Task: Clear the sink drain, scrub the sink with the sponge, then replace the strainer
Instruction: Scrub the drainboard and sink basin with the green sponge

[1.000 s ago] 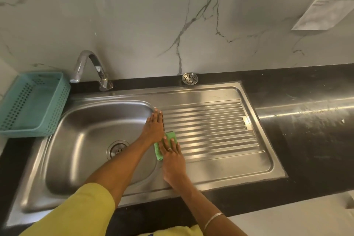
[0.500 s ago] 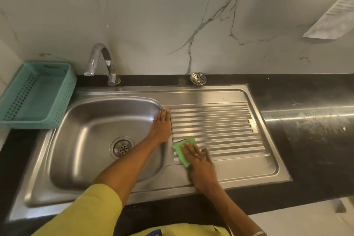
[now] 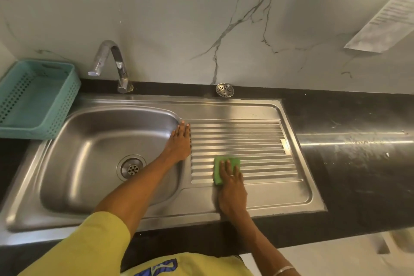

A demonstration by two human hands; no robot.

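Observation:
The steel sink (image 3: 67, 163) has a bowl at the left with an uncovered drain (image 3: 132, 168) and a ribbed drainboard (image 3: 257, 141) at the right. My right hand (image 3: 230, 188) presses a green sponge (image 3: 218, 164) flat on the front ribs of the drainboard. My left hand (image 3: 180, 143) lies flat, fingers together, on the ridge between the bowl and the drainboard, holding nothing. The round metal strainer (image 3: 224, 90) rests on the black counter behind the drainboard, against the wall.
A curved tap (image 3: 112, 63) stands behind the bowl. A teal perforated basket (image 3: 38, 98) sits to the left of the sink. Black counter (image 3: 358, 152) runs to the right, with a marble wall behind.
My right hand has slid the sponge to the right, from the bowl's edge onto the drainboard ribs. My left hand has stayed on the ridge.

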